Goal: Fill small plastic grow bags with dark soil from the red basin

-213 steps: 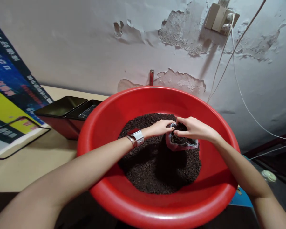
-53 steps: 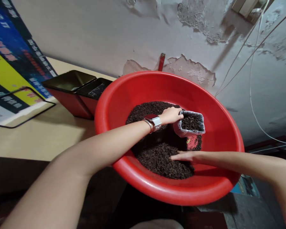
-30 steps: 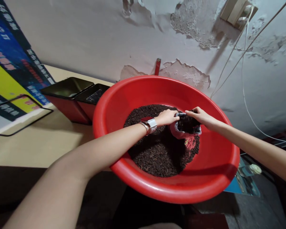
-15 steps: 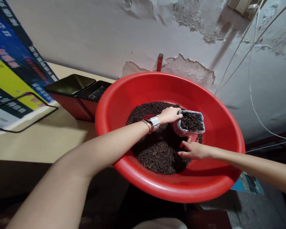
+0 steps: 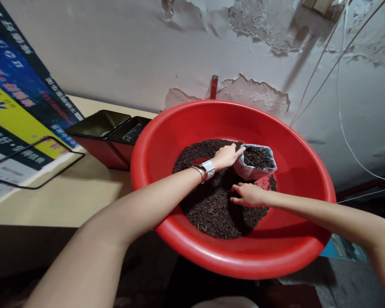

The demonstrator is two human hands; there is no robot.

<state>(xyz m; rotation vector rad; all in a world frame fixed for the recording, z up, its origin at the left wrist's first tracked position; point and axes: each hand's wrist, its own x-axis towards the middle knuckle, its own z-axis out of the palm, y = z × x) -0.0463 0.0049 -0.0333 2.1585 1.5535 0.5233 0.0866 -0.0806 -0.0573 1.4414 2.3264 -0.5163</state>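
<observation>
1. The wall [image 5: 115,47] behind the red basin is grey, its paint peeling in patches, with thin white cables [image 5: 340,98] running down it to the right of the basin.
2. The tabletop [image 5: 67,192] is pale beige and lies to the left of the basin; a blue and yellow printed poster [image 5: 16,107] leans at its far left.
3. The red basin [image 5: 211,124] is round and wide. Its near rim juts past the tabletop edge.
4. Two dark open tins [image 5: 105,132] with red sides stand just beside the basin's left rim.
5. The heap of dark loose tea [image 5: 208,205] fills the basin's bottom, made of small twisted black-brown pieces.
6. The pouch [image 5: 255,169] stands in the tea at the basin's middle right. Its long axis is roughly upright, tilted slightly, with the open mouth pointing up. It has a pale silvery lining and a red printed outside, and is filled with tea nearly to the brim.
7. The left hand [image 5: 226,156], with a white watch [image 5: 207,167] on the wrist, pinches the left edge of the pouch's mouth.
8. The right hand [image 5: 248,194] lies just below the pouch, fingers curled down into the tea; what it holds, if anything, I cannot tell.
</observation>
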